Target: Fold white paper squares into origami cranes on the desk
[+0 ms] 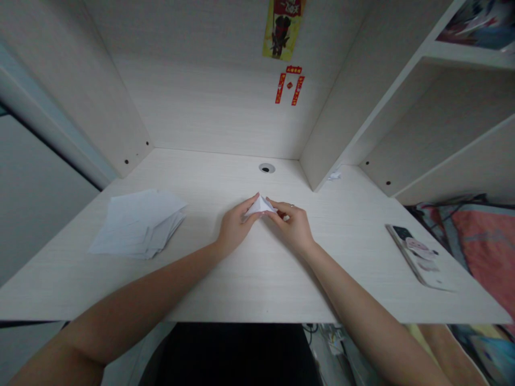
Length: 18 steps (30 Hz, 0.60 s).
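Between my two hands, above the middle of the desk, is a small folded piece of white paper (259,205) with a pointed top and a crease down its centre. My left hand (238,221) pinches its left side, thumb along the lower edge and fingers behind. On the other side, my right hand (290,219) grips the right corner between thumb and fingers, with a ring on one finger. The fingertips behind the paper are partly hidden.
A loose stack of white paper sheets (139,225) lies on the desk's left. A phone (420,260) rests near the right edge. Behind my hands are a round cable hole (266,168) and an upright divider panel (341,118). The white desk (241,295) ends near my lap.
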Each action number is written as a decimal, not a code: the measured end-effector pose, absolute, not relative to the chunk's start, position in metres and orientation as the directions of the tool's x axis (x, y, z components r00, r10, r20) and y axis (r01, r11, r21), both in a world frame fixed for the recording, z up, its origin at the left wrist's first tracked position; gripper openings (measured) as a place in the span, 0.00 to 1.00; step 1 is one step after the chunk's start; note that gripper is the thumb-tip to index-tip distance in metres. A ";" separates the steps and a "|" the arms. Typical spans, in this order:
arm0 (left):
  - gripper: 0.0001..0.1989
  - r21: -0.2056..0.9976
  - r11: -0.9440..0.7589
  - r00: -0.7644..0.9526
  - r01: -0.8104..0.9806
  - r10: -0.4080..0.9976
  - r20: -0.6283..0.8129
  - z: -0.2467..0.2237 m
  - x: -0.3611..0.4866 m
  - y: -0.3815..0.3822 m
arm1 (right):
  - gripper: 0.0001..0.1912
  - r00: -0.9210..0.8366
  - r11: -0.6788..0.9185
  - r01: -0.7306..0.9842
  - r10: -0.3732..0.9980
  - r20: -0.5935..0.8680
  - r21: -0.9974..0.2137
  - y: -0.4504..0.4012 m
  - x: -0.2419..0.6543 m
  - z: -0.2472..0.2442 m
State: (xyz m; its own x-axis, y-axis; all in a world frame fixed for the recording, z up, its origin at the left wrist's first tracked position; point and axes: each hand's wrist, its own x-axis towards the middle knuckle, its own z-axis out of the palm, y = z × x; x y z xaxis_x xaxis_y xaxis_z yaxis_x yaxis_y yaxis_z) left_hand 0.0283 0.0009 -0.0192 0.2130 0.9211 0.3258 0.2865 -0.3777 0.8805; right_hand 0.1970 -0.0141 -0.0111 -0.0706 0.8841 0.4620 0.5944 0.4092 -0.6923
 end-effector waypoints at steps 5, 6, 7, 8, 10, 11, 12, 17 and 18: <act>0.26 0.880 -0.352 0.192 0.319 0.933 0.304 -0.017 0.028 -0.001 | 0.18 -0.007 0.350 0.430 0.923 0.385 -0.832 -0.010 0.196 -0.013; 0.26 0.873 -0.356 0.193 0.332 0.932 0.307 -0.017 0.028 -0.002 | 0.18 0.004 0.336 0.411 0.929 0.370 -0.847 -0.010 0.196 -0.013; 0.26 0.866 -0.366 0.197 0.342 0.929 0.314 -0.016 0.028 -0.003 | 0.19 0.011 0.323 0.395 0.934 0.356 -0.860 -0.009 0.196 -0.013; 0.26 0.859 -0.379 0.204 0.346 0.923 0.325 -0.015 0.027 -0.003 | 0.19 0.013 0.314 0.381 0.939 0.345 -0.870 -0.009 0.196 -0.013; 0.25 0.849 -0.409 0.222 0.335 0.910 0.350 -0.015 0.027 -0.004 | 0.19 0.011 0.306 0.359 0.943 0.332 -0.882 -0.007 0.196 -0.014; 0.25 0.846 -0.421 0.232 0.327 0.904 0.360 -0.015 0.026 -0.004 | 0.18 0.009 0.307 0.354 0.944 0.331 -0.883 -0.007 0.196 -0.014; 0.25 0.844 -0.428 0.238 0.322 0.900 0.366 -0.015 0.026 -0.004 | 0.18 0.009 0.310 0.357 0.942 0.335 -0.881 -0.007 0.196 -0.014; 0.25 0.831 -0.415 0.224 0.370 0.908 0.354 -0.018 0.026 -0.002 | 0.18 0.009 0.367 0.458 0.909 0.417 -0.810 -0.009 0.196 -0.014; 0.25 0.827 -0.412 0.219 0.383 0.910 0.352 -0.019 0.026 -0.001 | 0.18 -0.005 0.383 0.490 0.899 0.438 -0.783 -0.010 0.197 -0.013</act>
